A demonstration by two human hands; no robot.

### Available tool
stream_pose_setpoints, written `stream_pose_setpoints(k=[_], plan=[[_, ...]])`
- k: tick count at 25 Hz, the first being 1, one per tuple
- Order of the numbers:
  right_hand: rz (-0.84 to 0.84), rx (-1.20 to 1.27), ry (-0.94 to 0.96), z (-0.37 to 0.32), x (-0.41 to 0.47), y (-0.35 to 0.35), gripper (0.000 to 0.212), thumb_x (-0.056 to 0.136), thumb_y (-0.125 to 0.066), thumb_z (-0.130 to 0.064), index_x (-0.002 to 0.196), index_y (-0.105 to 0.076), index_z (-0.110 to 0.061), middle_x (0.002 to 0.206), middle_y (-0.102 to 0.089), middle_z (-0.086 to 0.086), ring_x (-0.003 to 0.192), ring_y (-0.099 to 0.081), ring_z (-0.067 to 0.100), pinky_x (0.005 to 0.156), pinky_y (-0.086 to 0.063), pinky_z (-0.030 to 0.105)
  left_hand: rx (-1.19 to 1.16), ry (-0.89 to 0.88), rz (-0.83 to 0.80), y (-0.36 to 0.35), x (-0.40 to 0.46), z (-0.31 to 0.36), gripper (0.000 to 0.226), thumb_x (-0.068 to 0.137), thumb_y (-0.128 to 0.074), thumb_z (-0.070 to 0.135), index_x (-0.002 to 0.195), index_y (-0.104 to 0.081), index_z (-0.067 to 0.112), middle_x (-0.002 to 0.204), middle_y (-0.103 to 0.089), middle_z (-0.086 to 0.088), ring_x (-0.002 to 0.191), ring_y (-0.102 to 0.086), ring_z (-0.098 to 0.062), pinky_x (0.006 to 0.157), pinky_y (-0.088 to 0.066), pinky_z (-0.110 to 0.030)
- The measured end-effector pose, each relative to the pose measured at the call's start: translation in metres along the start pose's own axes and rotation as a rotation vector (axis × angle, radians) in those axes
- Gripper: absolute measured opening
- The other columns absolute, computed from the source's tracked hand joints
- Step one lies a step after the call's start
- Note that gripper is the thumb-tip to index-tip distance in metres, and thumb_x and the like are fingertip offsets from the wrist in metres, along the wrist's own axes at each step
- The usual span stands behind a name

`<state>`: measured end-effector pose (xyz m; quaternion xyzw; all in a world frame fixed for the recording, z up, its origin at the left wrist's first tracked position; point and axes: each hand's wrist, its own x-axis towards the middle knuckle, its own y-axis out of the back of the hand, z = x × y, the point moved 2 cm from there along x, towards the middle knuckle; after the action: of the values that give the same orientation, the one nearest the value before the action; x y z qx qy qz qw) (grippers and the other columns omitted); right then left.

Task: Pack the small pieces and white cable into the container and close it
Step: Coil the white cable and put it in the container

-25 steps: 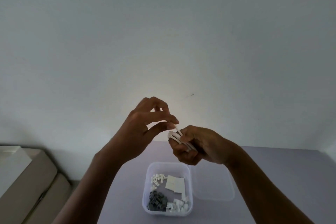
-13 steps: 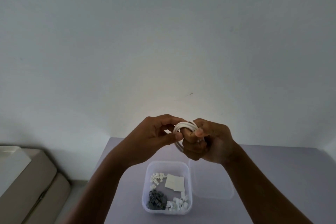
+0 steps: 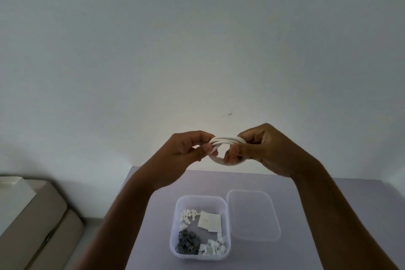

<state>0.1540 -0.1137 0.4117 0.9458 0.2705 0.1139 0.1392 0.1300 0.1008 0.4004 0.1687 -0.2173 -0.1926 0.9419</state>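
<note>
Both hands pinch the coiled white cable [image 3: 226, 140] between them, left hand [image 3: 186, 153], right hand [image 3: 263, 151], above the container [image 3: 225, 204]

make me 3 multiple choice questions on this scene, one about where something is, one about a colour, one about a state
1. Where does the lid lie?
A. on the table right of the container
B. pressed onto the container
C. in the left hand

2. What colour are the pieces in the container's near left corner?
A. red
B. grey
C. yellow

3. What state is the white cable in?
A. stretched straight across the table
B. lying inside the container
C. coiled and held up between both hands

Answers:
1. A: the clear lid rests flat on the purple table, beside the open container.
2. B: the grey pieces sit there, next to the white pieces.
3. C: the left hand and right hand each pinch one end of the coil, above the container.
</note>
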Motion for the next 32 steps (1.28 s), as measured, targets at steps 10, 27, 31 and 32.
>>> stream_pose_setpoints(k=[10,27,31,32], plan=[[0.042,0.026,-0.142,0.065,0.008,-0.033,0.034,0.092,-0.056,-0.04,0.085,-0.071,-0.011,0.073,-0.064,-0.001,0.07,-0.054,0.01,0.069,-0.047,0.025,0.243,0.161,0.217,-0.017,-0.009,-0.045,0.026,0.077,-0.074,0.044,0.09,-0.068,0.022,0.08,-0.071,0.01,0.074,-0.065,-0.005,0.065,-0.053,-0.021],[0.266,-0.175,-0.589,0.338,0.021,-0.118,0.015,0.08,-0.078,-0.017,0.086,-0.066,-0.01,0.077,-0.073,0.005,0.067,-0.071,0.018,0.064,-0.061,0.035,0.386,0.716,0.1,-0.112,-0.059,-0.316,0.018,0.089,-0.067,0.02,0.105,-0.07,0.012,0.092,-0.068,-0.003,0.076,-0.061,-0.013,0.063,-0.035,-0.009],[0.197,-0.317,-0.677,0.385,0.027,-0.137,0.005,0.082,-0.07,-0.009,0.086,-0.069,-0.007,0.084,-0.07,0.009,0.074,-0.062,0.019,0.065,-0.043,0.023,0.403,0.834,-0.018,-0.136,-0.065,-0.368,0.019,0.089,-0.064,0.013,0.105,-0.071,0.007,0.102,-0.071,-0.015,0.095,-0.064,-0.029,0.074,-0.04,-0.024],[0.185,-0.33,-0.69,0.397,0.028,-0.141,0.005,0.083,-0.067,-0.007,0.087,-0.069,-0.006,0.086,-0.07,0.01,0.077,-0.062,0.021,0.067,-0.041,0.022,0.415,0.849,-0.035,-0.14,-0.068,-0.378,0.019,0.09,-0.062,0.013,0.105,-0.071,0.006,0.103,-0.071,-0.015,0.097,-0.064,-0.03,0.076,-0.043,-0.026]])
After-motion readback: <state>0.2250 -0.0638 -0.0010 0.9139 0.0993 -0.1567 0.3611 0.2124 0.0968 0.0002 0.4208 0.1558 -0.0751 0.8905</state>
